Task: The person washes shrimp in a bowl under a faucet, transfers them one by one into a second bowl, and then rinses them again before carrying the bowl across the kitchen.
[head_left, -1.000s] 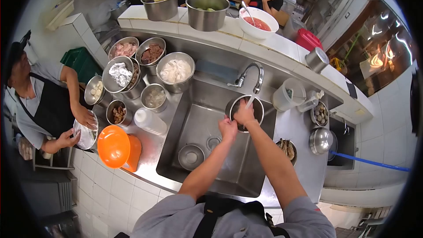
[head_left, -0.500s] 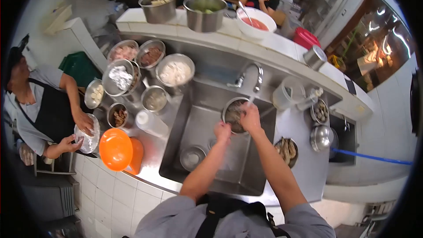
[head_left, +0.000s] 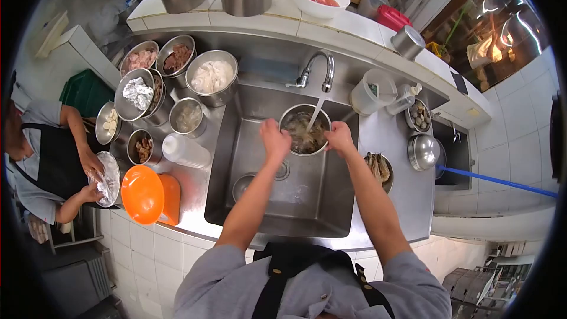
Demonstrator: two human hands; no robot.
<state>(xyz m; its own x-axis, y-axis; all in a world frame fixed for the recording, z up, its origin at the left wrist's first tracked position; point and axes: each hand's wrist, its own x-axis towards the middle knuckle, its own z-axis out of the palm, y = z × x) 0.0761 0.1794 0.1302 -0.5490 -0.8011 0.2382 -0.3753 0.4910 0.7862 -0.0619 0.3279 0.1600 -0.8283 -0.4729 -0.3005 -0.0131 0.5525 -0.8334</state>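
Under the running faucet [head_left: 328, 74], a round metal bowl [head_left: 308, 153] stands over the sink basin. Water [head_left: 318, 109] pours into it, onto greyish-brown food pieces [head_left: 298, 133] that I cannot name for certain. My left hand [head_left: 276, 139] is closed on the bowl's left rim. On the opposite side, my right hand [head_left: 340, 137] grips the right rim with its fingers partly hidden. A smaller metal bowl [head_left: 242, 186] sits lower in the sink [head_left: 266, 224], partly behind my left forearm.
Metal pots of food, including one with pale pieces [head_left: 211, 77], crowd the left counter beside a white bottle [head_left: 186, 150] and an orange scale [head_left: 144, 195]. A co-worker [head_left: 53, 159] handles a foil-covered dish [head_left: 108, 180]. A plastic container [head_left: 373, 91] and a bowl [head_left: 379, 171] stand right.
My right hand has moved out of the bowl, from under the water, to its right rim. My left hand has shifted up to the left rim. The view has tilted down slightly.
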